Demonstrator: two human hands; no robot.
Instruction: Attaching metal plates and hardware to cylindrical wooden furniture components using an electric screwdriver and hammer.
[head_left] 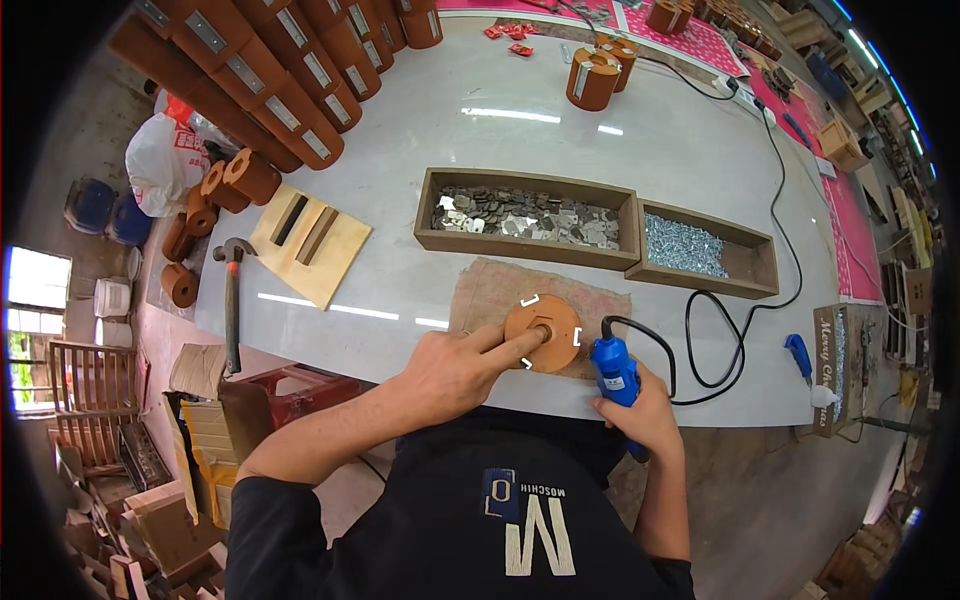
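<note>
A round brown wooden piece (565, 318) with white metal clips on its rim lies on a worn cloth (480, 298) near the table's front edge. My left hand (450, 370) holds it from the left, two fingers reaching to the hole in its middle; the thumb is hidden. Just right of it, my right hand (648, 412) is closed around a blue corded electric screwdriver (615, 372). The cord leaves the screwdriver's far end, and its other end points back toward me. Beyond the cloth stands a wooden tray (425, 235) of flat metal plates.
A second tray (755, 283) holds small screws. Black cord (742, 350) loops across the right side. At left lie a hammer (232, 300) and a pale board (345, 258). Brown cylinders (290, 110) are stacked far left; two more (592, 80) stand at the back.
</note>
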